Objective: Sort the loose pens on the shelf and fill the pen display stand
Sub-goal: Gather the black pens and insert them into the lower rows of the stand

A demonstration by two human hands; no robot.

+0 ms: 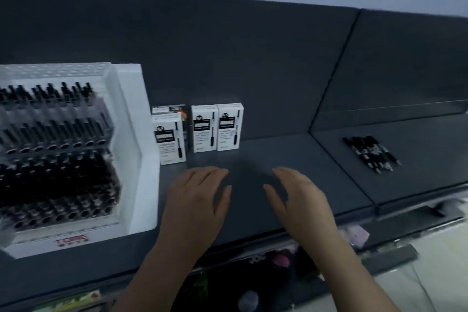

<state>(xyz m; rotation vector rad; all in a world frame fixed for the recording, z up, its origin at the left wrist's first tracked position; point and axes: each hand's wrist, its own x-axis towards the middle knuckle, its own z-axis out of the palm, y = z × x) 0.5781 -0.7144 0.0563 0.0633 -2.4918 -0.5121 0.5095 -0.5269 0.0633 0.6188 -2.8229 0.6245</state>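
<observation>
Stand [63,149] mostly full; loose pens [371,153] well right of it, untouched. Left hand [196,200], right hand [300,200] spread, empty.

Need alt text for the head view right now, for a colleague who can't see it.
Both hands, left hand and right hand, hover open and empty over a dark shelf. A white pen display stand sits left beside upright pen boxes; loose pens lie far right.

Left hand [196,200], right hand [301,200] empty, palms down, fingers relaxed.
</observation>
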